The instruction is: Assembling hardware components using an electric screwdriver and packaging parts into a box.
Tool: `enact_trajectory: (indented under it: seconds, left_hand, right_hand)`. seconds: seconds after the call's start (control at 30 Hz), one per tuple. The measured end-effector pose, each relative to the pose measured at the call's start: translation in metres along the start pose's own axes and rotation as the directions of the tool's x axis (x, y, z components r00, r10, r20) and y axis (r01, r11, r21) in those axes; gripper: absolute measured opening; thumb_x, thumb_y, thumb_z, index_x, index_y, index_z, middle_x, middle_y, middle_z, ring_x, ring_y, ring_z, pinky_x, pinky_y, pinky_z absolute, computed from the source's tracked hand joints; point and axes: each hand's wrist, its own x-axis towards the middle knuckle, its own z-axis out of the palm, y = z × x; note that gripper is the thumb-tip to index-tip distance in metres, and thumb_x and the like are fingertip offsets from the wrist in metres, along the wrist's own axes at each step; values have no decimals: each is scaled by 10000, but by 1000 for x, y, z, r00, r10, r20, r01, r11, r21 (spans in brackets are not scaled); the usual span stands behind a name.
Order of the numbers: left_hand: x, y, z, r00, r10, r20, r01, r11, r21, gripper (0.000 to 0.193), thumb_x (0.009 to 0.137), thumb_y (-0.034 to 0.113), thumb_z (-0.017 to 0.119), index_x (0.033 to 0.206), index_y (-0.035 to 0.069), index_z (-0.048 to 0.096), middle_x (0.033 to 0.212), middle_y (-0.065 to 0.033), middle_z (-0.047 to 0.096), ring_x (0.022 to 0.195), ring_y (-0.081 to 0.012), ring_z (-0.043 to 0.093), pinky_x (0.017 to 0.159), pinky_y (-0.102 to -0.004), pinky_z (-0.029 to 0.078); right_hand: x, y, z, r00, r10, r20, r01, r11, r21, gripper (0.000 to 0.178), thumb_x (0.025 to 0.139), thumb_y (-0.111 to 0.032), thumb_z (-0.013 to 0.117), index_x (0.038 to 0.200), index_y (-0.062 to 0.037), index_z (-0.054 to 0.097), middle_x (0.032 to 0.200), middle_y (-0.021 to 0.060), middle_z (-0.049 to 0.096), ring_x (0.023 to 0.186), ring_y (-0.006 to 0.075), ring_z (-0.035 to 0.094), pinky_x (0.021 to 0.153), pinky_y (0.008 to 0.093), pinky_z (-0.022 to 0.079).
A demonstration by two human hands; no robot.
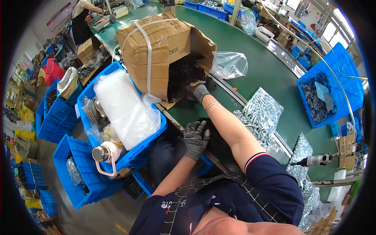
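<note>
Two gloved hands are at work near the middle of the frame. The right hand (200, 92), in a grey knit glove, reaches up into the torn mouth of a large brown cardboard box strapped with white bands (150, 47), which lies tipped on its side on the green conveyor surface (270, 74). Its fingers are buried among the small black parts (184, 74) that fill the box opening, so I cannot tell whether they are curled around any or just raking. The left hand (195, 139), also grey-gloved, sits lower, just below the frame's centre, fingers spread and resting on a dark heap or bag at the person's lap; what lies under it is too dark to make out.

Judging by the box, plenty of black parts remain inside, so the unloading looks far from finished.

Left of the box, a blue plastic crate (154, 147) holds a roll of clear bubble wrap (123, 107), with a cream flask with a steel cap (105, 153) at its near corner. Right of the arm lie clear bags of silver screws (263, 109), and an empty clear plastic bag (229, 64) sits beside the box flap. A second blue crate of grey parts (327, 92) stands at the right. Another person works at the upper left.
</note>
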Motion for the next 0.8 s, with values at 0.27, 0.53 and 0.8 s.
enact_trajectory:
  seconds: [0.27,0.53,0.8]
  left_hand:
    - [-15,-24,-14,995,-97,-24,97,995,29,388,796,276,641,1145,108,661,1117,-154,574,1072,-348,522,944,-479,398]
    - [-9,-21,-19,992,42,-122,-19,983,183,402,821,323,622,1169,125,657,1172,-170,548,1133,-365,486,991,-505,355]
    - [-12,-21,-19,993,-76,89,62,986,152,494,832,351,598,1278,139,595,1188,-180,548,1130,-362,487,999,-503,342]
  right_hand:
    - [-82,-58,-47,772,488,408,-366,-184,912,301,966,-269,452,1246,-177,510,1101,91,623,886,313,612,786,475,488]
    - [-157,-29,-116,851,-315,420,-100,688,719,138,839,-145,660,966,-110,702,742,84,663,691,188,623,628,329,511]
    - [-131,-33,-95,974,-179,-140,183,983,14,404,838,-286,631,1191,-90,625,973,152,680,913,351,637,819,436,498]
